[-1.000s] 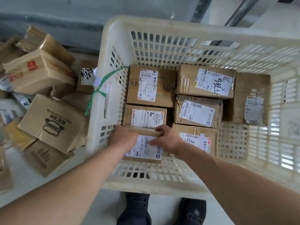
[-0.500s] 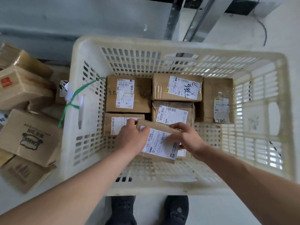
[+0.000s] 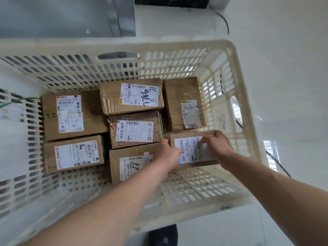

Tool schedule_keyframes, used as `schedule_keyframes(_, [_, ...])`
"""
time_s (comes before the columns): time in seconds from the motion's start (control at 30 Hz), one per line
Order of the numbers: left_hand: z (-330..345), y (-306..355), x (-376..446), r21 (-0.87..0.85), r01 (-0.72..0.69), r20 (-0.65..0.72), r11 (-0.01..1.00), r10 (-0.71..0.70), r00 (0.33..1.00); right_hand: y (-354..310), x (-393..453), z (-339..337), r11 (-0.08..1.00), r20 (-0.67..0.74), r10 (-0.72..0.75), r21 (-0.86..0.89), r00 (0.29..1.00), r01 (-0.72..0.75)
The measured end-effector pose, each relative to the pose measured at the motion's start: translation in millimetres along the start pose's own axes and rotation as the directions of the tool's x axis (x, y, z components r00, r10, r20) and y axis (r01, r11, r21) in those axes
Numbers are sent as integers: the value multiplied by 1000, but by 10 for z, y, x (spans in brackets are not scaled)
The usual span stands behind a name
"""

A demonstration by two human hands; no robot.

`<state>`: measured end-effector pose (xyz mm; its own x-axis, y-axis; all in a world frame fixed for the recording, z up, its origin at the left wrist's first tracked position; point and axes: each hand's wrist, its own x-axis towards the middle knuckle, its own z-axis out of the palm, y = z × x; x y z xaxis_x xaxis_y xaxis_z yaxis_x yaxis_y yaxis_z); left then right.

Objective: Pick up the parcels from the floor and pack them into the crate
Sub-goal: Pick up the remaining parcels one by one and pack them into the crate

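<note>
A cream slotted plastic crate (image 3: 229, 55) fills the view. A small cardboard parcel (image 3: 190, 150) with a white barcode label lies in the crate's right front part, below a taller parcel (image 3: 179, 96). My left hand (image 3: 166, 155) grips its left edge and my right hand (image 3: 217, 144) holds its top right corner. Several other labelled parcels lie flat inside: one marked with pen strokes (image 3: 131, 95), one in the middle (image 3: 134, 129), one under my left wrist (image 3: 129, 164), and two at left (image 3: 71, 114) (image 3: 74, 153).
The crate's front floor (image 3: 191, 189) is bare mesh. A green strap (image 3: 16, 102) hangs on the left wall. A black cable (image 3: 224, 22) runs over the white floor at right. A dark shoe (image 3: 163, 235) shows below the crate.
Both hands carried the small labelled parcel from the crate's front left over to the right side and lowered it flat. The view swung right, so the floor parcels left the frame.
</note>
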<state>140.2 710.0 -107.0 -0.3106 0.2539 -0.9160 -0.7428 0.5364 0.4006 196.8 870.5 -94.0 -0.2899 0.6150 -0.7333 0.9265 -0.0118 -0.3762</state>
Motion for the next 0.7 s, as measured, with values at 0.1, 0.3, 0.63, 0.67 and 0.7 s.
schedule_keyframes(0.1, [90, -72, 144, -47, 10, 0, 999, -10, 1000, 117, 182, 123, 996, -12, -19, -92, 1000, 18])
schedule_keyframes(0.3, [148, -125, 426, -139, 36, 94, 990, -23, 995, 136, 454, 347, 982, -53, -35, -189, 998, 25])
schedule_keyframes(0.63, [162, -165, 655, -227, 125, 219, 966, -75, 973, 180, 566, 521, 967, -145, -78, -251, 986, 40])
schedule_keyframes(0.67, [155, -162, 638, -219, 117, 220, 969, -68, 973, 173, 546, 520, 959, -145, -86, -280, 986, 42])
schedule_keyframes(0.7, [149, -162, 619, -205, 108, 216, 973, -63, 974, 170, 529, 521, 950, -142, -89, -309, 986, 41])
